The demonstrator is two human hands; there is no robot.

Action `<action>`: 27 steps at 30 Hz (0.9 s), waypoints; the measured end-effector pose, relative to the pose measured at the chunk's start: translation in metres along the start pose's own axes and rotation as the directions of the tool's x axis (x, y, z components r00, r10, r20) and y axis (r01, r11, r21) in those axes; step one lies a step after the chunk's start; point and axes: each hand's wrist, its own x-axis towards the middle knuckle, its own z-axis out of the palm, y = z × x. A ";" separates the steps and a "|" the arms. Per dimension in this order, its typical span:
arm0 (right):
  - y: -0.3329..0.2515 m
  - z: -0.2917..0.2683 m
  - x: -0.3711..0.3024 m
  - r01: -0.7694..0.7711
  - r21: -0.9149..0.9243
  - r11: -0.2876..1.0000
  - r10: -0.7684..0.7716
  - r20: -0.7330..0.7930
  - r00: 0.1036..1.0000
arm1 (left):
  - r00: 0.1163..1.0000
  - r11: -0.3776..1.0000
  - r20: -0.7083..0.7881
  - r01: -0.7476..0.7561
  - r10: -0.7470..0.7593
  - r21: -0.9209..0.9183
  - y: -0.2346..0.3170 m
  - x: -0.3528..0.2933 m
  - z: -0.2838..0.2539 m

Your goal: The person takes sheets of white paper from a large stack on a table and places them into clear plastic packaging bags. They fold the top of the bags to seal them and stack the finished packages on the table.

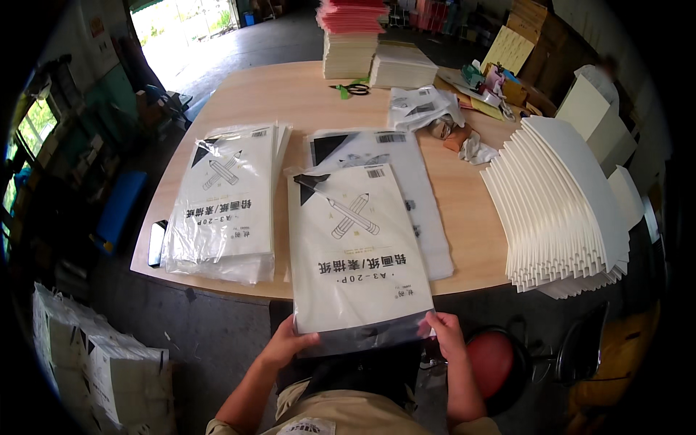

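Observation:
A pack of cream drawing paper [362, 290] in a clear printed plastic sleeve lies over the table's near edge, its crossed-pencil print upside down to me. Its clear end flap [362, 338] hangs towards my body. My left hand [286, 342] is closed on the flap's left corner, thumb on top. At the right corner my right hand [446, 333] pinches the plastic. Beneath the pack's far end are flat empty plastic sleeves [429, 239]. To the left sits a stack of similar filled packs [221, 210].
A fanned stack of white sheets [558, 210] stands on the wooden table [268, 90] at right. Farther back are black scissors [355, 89], a tall paper pile [348, 54] and crumpled plastic [475, 148]. A phone [156, 243] rests at the left edge; a red stool [496, 366] is below right.

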 end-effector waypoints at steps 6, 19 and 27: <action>-0.007 0.002 0.027 0.014 0.061 0.998 -0.016 0.019 1.000 | 0.973 0.989 -0.183 0.128 -0.139 -0.071 0.018 0.023 0.016; -0.046 0.042 0.019 0.142 0.063 0.988 -0.133 -0.129 0.983 | 0.937 0.775 0.048 -0.313 0.345 0.549 0.082 0.000 0.039; -0.120 0.183 0.058 0.278 0.131 0.952 -0.294 0.125 0.947 | 0.772 0.838 -0.385 -0.332 0.506 0.434 0.137 -0.009 -0.075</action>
